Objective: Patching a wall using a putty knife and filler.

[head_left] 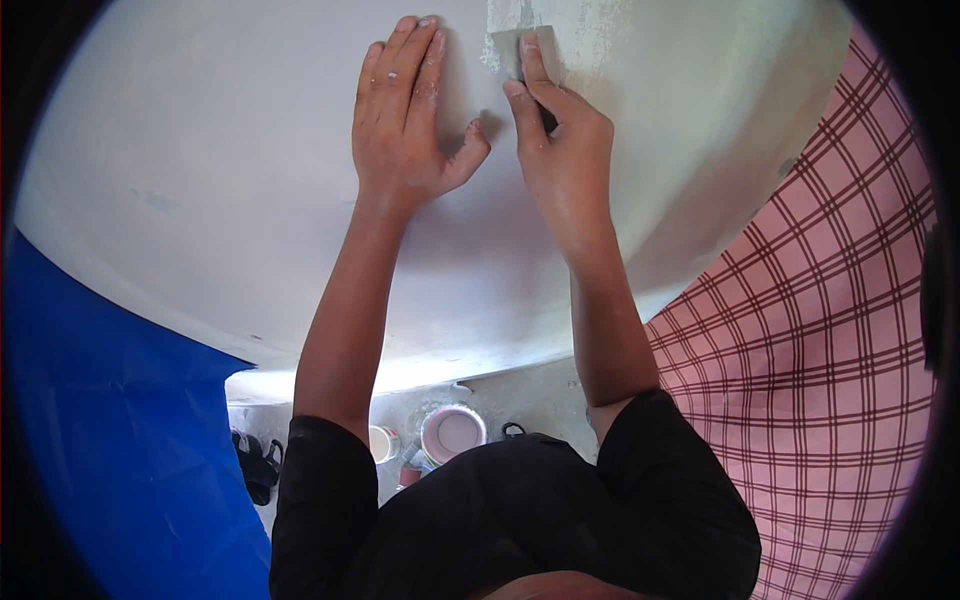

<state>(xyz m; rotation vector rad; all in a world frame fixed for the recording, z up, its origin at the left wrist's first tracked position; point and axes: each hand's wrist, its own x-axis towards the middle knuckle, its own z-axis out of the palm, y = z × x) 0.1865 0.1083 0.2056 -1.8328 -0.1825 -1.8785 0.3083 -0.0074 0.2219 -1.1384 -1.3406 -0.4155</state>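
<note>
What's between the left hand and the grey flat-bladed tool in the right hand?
Only pale wall between left hand and tool, with white flecks near the tool; head view.

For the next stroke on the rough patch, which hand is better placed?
Probably the right hand: it holds the flat blade at the rough patch. The left hand, spread over the pale surface, holds no tool.

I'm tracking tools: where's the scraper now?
In the head view, the scraper is at the top, just right of centre, in the right hand by the rough white patch.
</note>
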